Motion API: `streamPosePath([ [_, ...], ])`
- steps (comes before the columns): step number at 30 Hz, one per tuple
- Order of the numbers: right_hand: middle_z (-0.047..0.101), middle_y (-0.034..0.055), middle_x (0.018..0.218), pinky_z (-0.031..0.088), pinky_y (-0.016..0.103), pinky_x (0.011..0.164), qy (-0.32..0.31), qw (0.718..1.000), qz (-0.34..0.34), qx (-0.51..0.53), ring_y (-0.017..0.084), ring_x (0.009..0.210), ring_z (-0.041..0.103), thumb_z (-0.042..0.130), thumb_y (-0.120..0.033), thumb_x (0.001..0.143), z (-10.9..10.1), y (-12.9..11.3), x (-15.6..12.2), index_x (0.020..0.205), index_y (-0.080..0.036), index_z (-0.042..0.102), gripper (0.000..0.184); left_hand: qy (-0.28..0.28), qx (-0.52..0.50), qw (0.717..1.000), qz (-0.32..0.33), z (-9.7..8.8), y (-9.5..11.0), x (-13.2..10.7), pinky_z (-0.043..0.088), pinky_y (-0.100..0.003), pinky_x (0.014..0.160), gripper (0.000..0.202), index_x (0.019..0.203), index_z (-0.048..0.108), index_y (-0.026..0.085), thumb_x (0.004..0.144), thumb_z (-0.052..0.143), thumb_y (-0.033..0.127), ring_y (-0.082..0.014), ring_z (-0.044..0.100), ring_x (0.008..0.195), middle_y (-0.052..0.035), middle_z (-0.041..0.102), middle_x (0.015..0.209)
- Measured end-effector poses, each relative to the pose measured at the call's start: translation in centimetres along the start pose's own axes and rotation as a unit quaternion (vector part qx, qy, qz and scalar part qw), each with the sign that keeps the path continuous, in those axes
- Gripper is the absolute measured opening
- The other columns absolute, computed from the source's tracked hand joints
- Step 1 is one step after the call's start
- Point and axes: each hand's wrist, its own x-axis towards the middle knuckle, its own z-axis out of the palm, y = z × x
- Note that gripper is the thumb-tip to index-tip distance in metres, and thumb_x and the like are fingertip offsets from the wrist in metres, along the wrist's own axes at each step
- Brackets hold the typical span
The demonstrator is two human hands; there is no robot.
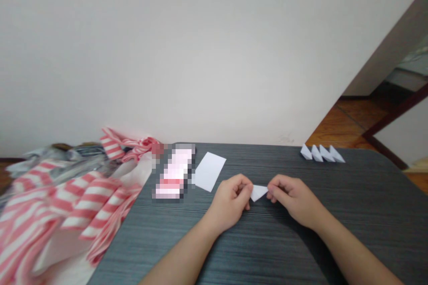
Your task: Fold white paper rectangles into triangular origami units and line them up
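A small piece of folded white paper [258, 192], roughly triangular, is stretched between my two hands just over the dark table. My left hand [232, 200] pinches its left end between thumb and fingers. At the right tip, my right hand [291, 196] grips it the same way. The fingers hide both ends of the paper. Beyond my left hand lies a flat white sheet of paper [210, 172]. Several folded white paper pieces [323, 153] stand in a row at the far right of the table.
The table [267, 249] has a dark wood-grain top. A blurred-out pinkish rectangular object [174, 173] lies on its left side. Red-and-white striped cloth [96, 200] is heaped left of the table. A pale wall [214, 53] rises behind the far edge.
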Motion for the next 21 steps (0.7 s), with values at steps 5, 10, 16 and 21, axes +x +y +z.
streamPosePath([
  [5,0.067,0.0003,0.067,0.045,0.026,0.065,-0.003,1.000,-0.016,-0.010,0.016,0.066,0.063,0.053,-0.022,0.092,-0.1,-0.5,0.0,0.074,-0.019,0.065,0.021,-0.002,-0.019,1.000,-0.004,0.1,0.2,-0.1,0.038,-0.020,0.050,0.021,0.083,0.057,0.017,0.093,0.050,0.034,-0.0114,0.055,0.050,0.0022,0.058,0.056],
  [10,0.067,0.0005,0.069,0.045,0.025,0.065,-0.010,1.000,-0.022,-0.007,0.016,0.066,0.063,0.053,-0.019,0.090,0.0,-0.9,0.0,0.074,-0.018,0.064,0.020,-0.002,-0.052,0.999,-0.002,0.0,0.9,-0.2,0.040,-0.020,0.050,0.013,0.088,0.056,0.017,0.090,0.051,0.029,-0.0109,0.055,0.050,0.0028,0.058,0.060],
  [16,0.067,-0.0001,0.068,0.043,0.025,0.063,-0.013,0.999,-0.032,-0.014,0.015,0.065,0.062,0.053,-0.018,0.090,0.1,-1.2,0.0,0.072,-0.019,0.063,0.020,-0.017,-0.054,0.998,-0.016,-0.3,1.0,-0.2,0.041,-0.021,0.051,0.021,0.088,0.062,0.015,0.091,0.045,0.026,-0.0125,0.056,0.053,0.0001,0.058,0.060],
  [21,0.067,-0.0004,0.068,0.043,0.024,0.064,-0.011,0.999,-0.034,-0.020,0.015,0.065,0.062,0.053,-0.018,0.090,0.0,-1.3,0.0,0.072,-0.019,0.063,0.020,-0.022,-0.046,0.999,-0.012,-0.3,1.2,-0.2,0.041,-0.021,0.051,0.026,0.088,0.064,0.015,0.093,0.048,0.035,-0.0124,0.056,0.053,0.0001,0.059,0.060],
])
